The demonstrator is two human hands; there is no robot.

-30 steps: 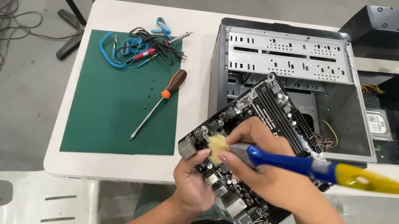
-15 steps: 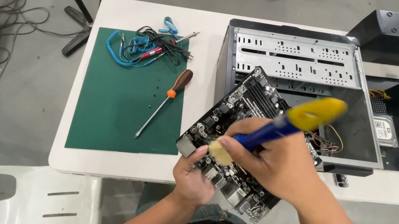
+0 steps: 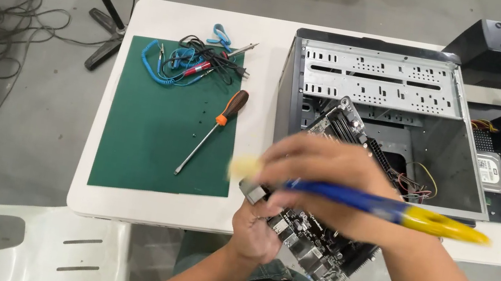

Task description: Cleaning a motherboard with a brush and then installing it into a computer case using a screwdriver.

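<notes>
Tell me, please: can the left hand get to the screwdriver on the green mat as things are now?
Probably not: the left hand is holding up the motherboard, though the screwdriver lies uncovered on the green mat.

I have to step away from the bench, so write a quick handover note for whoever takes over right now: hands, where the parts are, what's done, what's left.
Left hand: holds the motherboard from below, tilted over the table edge.
Right hand: grips the blue and yellow brush, bristles at the board's left corner, blurred mid-stroke.
Open computer case lies on the table behind the board, its board bay bare.
Screwdriver and coiled blue cable lie on the green mat.
Done: board is out of the case.
Left: cannot tell how much of the board is brushed; board not back in the case.
</notes>
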